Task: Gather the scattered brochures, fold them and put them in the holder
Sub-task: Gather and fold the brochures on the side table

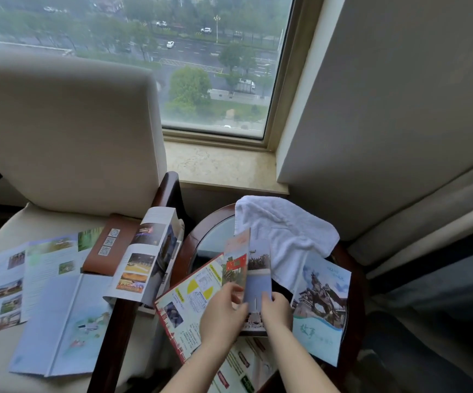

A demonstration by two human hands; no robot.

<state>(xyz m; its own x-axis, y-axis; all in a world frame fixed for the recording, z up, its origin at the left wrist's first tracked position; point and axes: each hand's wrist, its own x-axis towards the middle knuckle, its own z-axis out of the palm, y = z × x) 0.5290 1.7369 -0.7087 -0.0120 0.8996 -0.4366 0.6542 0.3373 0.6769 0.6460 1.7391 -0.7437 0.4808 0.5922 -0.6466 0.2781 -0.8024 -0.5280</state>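
Note:
Over the small round table I hold one brochure upright and partly folded. My left hand pinches its left panel and my right hand grips its lower right edge. Under my hands lies an open brochure with yellow shapes and a red border. A blue brochure with a horse statue rests at the table's right. On the chair seat lie a large unfolded pale brochure, a blue one and a brown one with QR codes. Another open brochure drapes over the chair arm. No holder is in view.
A white towel lies crumpled at the back of the table. The beige armchair stands at left with a dark wooden armrest. Behind are a stone windowsill and window; a curtain hangs at right.

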